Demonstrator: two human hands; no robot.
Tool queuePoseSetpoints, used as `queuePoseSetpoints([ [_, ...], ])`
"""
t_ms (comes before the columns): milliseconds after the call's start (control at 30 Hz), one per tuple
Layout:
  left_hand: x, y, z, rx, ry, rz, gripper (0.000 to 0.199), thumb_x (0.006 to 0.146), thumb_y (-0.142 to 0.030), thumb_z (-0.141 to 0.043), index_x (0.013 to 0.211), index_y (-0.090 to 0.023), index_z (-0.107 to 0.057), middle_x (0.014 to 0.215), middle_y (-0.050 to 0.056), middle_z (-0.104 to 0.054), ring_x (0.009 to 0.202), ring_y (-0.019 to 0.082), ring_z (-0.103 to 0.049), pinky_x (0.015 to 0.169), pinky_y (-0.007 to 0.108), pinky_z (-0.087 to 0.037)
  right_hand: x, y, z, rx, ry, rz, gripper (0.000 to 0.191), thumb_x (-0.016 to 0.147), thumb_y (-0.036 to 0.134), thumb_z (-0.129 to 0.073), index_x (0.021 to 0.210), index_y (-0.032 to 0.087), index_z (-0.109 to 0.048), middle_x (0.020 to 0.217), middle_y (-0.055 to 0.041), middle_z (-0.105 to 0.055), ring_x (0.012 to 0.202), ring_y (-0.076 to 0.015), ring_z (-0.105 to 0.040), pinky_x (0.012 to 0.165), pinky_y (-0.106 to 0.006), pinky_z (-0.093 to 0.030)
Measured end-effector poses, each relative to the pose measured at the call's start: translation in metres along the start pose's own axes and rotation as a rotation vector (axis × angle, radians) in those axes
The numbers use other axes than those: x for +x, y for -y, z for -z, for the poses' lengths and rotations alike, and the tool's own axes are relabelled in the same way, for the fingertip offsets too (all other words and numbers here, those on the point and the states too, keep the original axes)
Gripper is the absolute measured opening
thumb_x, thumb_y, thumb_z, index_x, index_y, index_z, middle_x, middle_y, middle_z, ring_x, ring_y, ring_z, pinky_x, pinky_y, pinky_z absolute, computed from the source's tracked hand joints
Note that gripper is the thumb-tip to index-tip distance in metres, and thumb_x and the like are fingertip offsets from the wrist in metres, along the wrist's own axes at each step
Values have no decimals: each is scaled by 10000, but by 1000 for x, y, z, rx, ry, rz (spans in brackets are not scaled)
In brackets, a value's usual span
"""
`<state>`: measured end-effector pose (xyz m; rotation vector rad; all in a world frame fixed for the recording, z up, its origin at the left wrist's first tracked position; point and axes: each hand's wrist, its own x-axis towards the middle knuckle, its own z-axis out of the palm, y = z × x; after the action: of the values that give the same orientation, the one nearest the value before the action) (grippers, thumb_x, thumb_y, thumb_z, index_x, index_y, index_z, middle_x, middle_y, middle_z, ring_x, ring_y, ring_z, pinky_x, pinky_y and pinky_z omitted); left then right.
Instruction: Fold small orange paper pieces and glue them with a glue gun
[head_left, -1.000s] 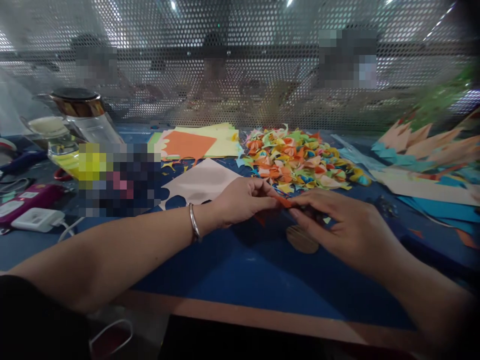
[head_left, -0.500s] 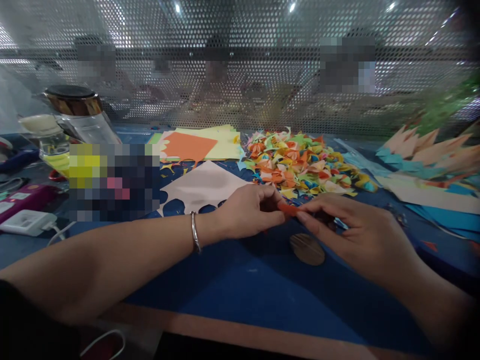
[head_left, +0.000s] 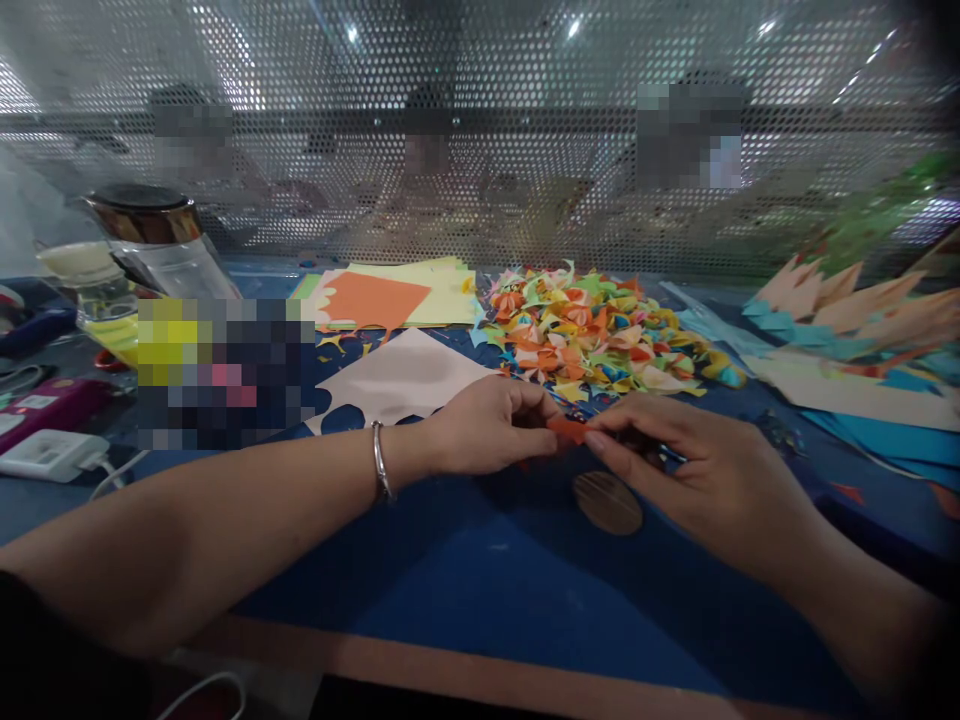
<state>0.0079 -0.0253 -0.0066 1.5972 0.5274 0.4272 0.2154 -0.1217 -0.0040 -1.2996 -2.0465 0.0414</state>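
Between the fingertips of both hands is a small piece of orange-red paper, held above the blue tabletop. My left hand, with a silver bangle at the wrist, pinches its left end. At its right end the thumb and fingers of my right hand are closed on it. The fingers hide part of the paper, so its full shape cannot be made out. Just below lies a brown oval disc, flat on the table. Behind the left hand rests a pale pink sheet with scalloped cut-outs along its near edge.
A heap of colourful folded paper pieces lies behind the hands. Left of it are stacked sheets, an orange sheet on top. Lidded bottles and a white charger stand left; pointed paper shapes right. Perforated metal closes the back.
The camera view has shifted slightly, moving the whole scene a little down and left. Both hands keep their pinch on the orange-red paper, with only a slight change in its angle.
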Motion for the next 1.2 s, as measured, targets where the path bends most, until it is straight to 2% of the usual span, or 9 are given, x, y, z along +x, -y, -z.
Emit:
queuePoseSetpoints([
  [233, 0, 0, -1, 28, -2, -16, 136, 860, -220, -746, 802, -173, -632, 700, -30, -647, 617, 82, -585, 613, 220, -482, 1, 3, 1, 5, 15, -10, 210, 1028, 331, -594, 861, 269, -704, 784, -8, -745, 651, -177, -689, 565, -296, -523],
  [567, -3, -2, 3, 245, 26, -144, 54, 826, -177, -697, 844, -173, -646, 748, -19, -673, 673, 101, -567, 635, 231, -442, -3, -2, -1, 55, 53, -27, 188, 1015, 326, -621, 872, 262, -724, 769, -14, -719, 642, -172, -660, 574, -291, -512],
  [867, -3, -2, 5, 205, 89, -143, 96, 851, -218, -719, 818, -173, -642, 727, -27, -622, 671, 104, -534, 664, 249, -442, 1, 4, 1, 80, 68, 12, 219, 1022, 283, -602, 821, 257, -686, 730, 9, -685, 616, -149, -647, 571, -274, -512],
  [1033, -4, -3, 5, 90, 121, -139, 145, 887, -253, -761, 814, -166, -671, 746, -11, -659, 684, 97, -569, 660, 232, -455, 1, 5, 3, 114, 55, -10, 225, 1029, 304, -601, 822, 266, -680, 735, 12, -696, 626, -159, -670, 583, -284, -533],
  [1200, -1, -2, 5, -41, 51, -50, 107, 888, -212, -775, 849, -155, -693, 751, -6, -688, 670, 92, -631, 647, 218, -520, 1, 4, 0, 85, -8, -17, 201, 1029, 286, -602, 848, 270, -690, 762, 2, -719, 657, -172, -684, 597, -298, -535],
])
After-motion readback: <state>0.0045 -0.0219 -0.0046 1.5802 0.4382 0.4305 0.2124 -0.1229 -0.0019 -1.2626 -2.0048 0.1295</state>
